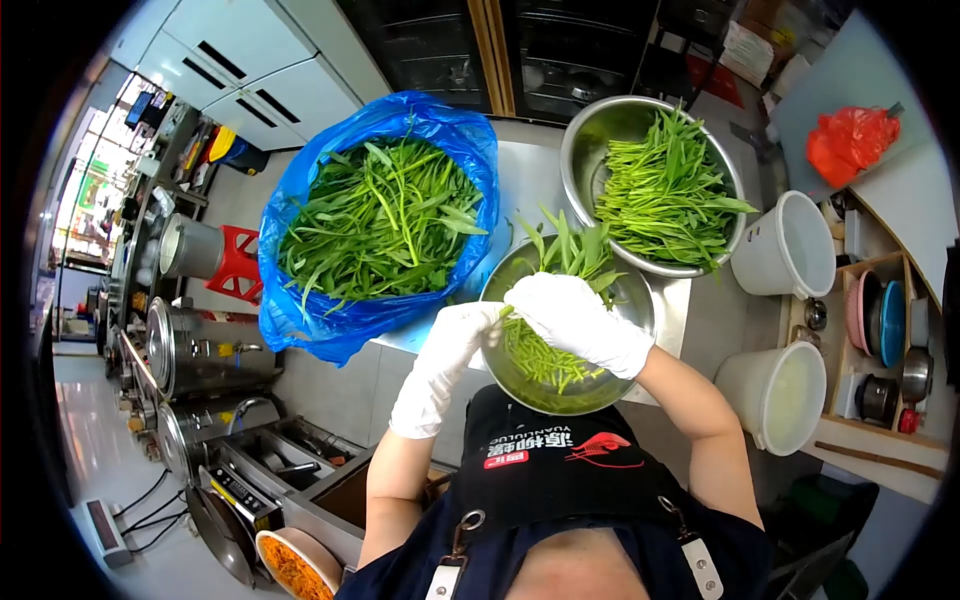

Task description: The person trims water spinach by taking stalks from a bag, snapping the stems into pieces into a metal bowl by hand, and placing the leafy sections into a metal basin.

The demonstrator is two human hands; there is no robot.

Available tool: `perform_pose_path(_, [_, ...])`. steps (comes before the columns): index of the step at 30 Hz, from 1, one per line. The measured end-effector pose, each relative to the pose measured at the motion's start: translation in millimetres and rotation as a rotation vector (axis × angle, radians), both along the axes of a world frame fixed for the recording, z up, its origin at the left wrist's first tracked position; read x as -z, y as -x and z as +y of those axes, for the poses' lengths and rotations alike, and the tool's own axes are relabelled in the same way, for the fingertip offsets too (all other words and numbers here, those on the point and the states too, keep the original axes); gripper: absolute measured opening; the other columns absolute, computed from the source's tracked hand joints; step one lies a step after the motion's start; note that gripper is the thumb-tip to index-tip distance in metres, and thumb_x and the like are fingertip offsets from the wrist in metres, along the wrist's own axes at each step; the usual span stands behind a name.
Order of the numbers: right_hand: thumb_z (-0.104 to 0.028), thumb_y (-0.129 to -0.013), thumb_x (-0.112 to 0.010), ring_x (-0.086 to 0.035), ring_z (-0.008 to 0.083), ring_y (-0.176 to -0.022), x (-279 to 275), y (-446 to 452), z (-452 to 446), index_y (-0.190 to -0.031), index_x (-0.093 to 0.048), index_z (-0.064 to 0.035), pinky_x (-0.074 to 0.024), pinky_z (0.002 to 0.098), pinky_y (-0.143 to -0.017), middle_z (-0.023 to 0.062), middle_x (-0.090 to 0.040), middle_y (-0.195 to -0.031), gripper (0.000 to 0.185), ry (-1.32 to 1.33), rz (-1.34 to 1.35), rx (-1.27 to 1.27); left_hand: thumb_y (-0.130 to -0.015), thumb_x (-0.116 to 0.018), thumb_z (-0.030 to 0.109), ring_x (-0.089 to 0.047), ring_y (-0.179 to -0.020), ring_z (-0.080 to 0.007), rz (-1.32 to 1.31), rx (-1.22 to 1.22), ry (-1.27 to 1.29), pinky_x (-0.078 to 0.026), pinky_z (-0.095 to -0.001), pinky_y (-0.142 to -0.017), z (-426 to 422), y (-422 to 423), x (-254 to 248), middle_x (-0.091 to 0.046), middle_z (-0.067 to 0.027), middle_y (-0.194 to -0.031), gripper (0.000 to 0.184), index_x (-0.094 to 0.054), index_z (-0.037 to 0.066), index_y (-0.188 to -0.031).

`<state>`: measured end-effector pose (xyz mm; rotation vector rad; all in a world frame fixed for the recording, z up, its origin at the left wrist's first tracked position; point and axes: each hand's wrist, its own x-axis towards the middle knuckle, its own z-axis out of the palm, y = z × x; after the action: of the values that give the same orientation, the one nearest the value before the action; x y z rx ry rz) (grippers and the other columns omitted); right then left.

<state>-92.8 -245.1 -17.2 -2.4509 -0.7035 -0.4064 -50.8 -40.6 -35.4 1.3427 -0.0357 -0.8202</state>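
Hands curled closed; both grip leafy stems.

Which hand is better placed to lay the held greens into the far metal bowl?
Probably the right hand: it seems to hold the leafy stems and is nearer the far bowl. The left hand is farther, nearer the blue bag.

The bag sits left of the near bowl and far bowl.

I caught white gloves against bright green leaves (paler green on the short stems!), then a vivid blue bag, silvery bowls, and a black apron splashed with red-and-white print.
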Motion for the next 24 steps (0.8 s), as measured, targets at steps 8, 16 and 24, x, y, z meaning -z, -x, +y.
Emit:
perform_pose_path(8, [-0.009, -0.084, -0.06, -0.064, 0.0256, -0.084, -12, 15, -3, -0.098, -0.064, -0.0026, -0.0504, 0.0332, -0.075, 0.0109, -0.065, -0.091, 0.016, -0.549, 0.41, 0.182, -0.091, -0.061, 0.011, -0.052, -0.072, -0.0133, -0.164, 0.03, 0.023, -0.043, -0.0273, -0.068, -13, 6, -10, -0.06, -0.0066, -0.079, 0.025, -0.065, -0.01, -0.104])
perform_pose_path(16, [-0.01, -0.093, -0.056, -0.051, 0.0053, -0.064, -17, 17, -75, -0.096, -0.065, -0.0035, -0.0418, 0.0201, -0.059, 0.0025, -0.066, -0.089, 0.012, -1.195, 0.464, 0.558, -0.086, -0.067, 0.02, -0.062, -0.093, -0.0191, -0.755, 0.201, -0.31, -0.048, -0.0299, -0.086, -34, 23, -5, -0.068, -0.0081, -0.099, 0.029, -0.07, 0.006, -0.111])
perform_pose_path(24, [-0.015, -0.095, -0.056, -0.051, 0.0089, -0.075, 1, 43, -138, -0.103, -0.059, -0.0009, -0.0416, 0.0217, -0.072, 0.0056, -0.064, -0.093, 0.016, -1.205, 0.388, 0.433, -0.078, -0.07, 0.02, -0.065, -0.08, -0.029, -1.281, -0.391, -1.231, -0.051, -0.0376, -0.068, 18, -70, -10, -0.068, -0.0117, -0.082, 0.015, -0.07, 0.005, -0.078])
